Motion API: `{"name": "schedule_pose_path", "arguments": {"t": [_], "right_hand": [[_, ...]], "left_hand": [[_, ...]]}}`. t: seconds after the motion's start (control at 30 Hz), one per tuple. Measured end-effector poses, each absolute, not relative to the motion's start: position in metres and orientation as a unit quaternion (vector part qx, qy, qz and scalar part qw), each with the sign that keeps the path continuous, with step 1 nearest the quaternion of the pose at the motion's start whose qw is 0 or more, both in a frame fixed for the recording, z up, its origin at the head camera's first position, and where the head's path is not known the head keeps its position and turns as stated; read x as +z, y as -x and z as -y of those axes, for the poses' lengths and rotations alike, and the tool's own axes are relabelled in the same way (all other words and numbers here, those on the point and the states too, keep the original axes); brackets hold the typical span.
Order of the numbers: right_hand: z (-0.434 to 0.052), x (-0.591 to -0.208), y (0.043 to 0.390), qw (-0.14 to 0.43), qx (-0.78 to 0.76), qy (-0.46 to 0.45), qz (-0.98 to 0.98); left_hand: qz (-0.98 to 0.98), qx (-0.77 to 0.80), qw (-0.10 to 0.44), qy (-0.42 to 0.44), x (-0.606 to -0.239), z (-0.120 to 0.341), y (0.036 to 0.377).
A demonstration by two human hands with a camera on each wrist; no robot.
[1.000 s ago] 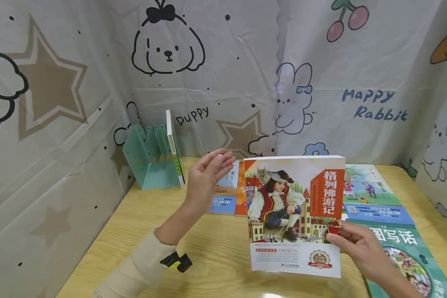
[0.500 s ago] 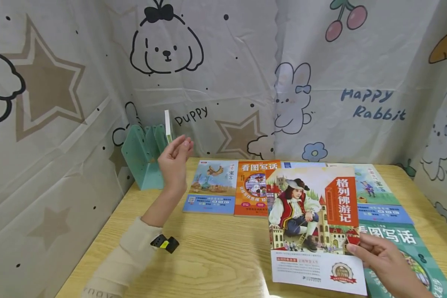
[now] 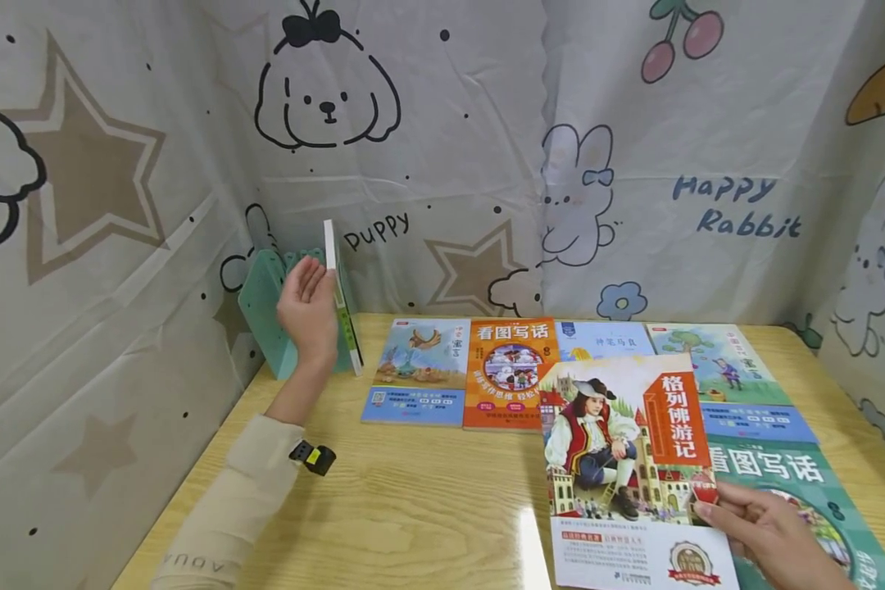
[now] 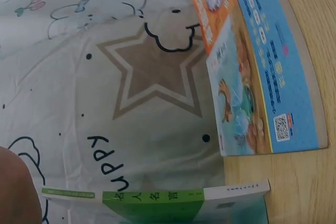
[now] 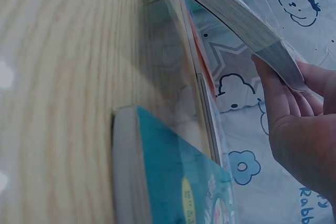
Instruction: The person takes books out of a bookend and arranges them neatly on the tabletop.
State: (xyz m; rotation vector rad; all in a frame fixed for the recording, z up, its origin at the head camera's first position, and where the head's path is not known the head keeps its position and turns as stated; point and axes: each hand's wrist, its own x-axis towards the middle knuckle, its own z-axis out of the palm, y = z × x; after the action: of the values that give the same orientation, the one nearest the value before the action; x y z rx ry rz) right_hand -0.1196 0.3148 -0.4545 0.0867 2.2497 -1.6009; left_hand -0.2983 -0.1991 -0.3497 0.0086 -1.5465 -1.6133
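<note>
My left hand (image 3: 308, 305) is raised with straight fingers, flat beside the left face of a thin white book (image 3: 337, 291). That book stands upright at a mint-green rack (image 3: 261, 307); I cannot tell whether the hand touches it. The left wrist view shows the book's green spine (image 4: 157, 200). My right hand (image 3: 754, 524) pinches the lower right corner of an illustrated storybook (image 3: 630, 459) with an orange title band. It holds the book tilted low over the table's front right. In the right wrist view my fingers (image 5: 294, 124) curl under the book's page edge (image 5: 236, 19).
Several books lie flat in a row: a blue one (image 3: 422, 369), an orange one (image 3: 505, 369), and others behind the held book. A teal book (image 3: 796, 483) lies under my right hand. The wooden table (image 3: 413, 508) is walled by printed cloth (image 3: 450, 164).
My left hand has swung left and back from the table's middle to the upright book at the rack. My right hand has lowered the storybook to the right and toward me.
</note>
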Motion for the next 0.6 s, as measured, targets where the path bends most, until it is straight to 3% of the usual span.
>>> {"name": "schedule_pose_path", "arguments": {"t": [0.2, 0.6], "right_hand": [[-0.322, -0.462, 0.118, 0.215, -0.553, -0.063, -0.803], [-0.344, -0.481, 0.114, 0.259, -0.590, -0.040, -0.764]], "left_hand": [[0.664, -0.622, 0.415, -0.018, -0.359, 0.206, 0.310], [0.743, -0.556, 0.369, -0.047, -0.372, 0.217, 0.323]]}}
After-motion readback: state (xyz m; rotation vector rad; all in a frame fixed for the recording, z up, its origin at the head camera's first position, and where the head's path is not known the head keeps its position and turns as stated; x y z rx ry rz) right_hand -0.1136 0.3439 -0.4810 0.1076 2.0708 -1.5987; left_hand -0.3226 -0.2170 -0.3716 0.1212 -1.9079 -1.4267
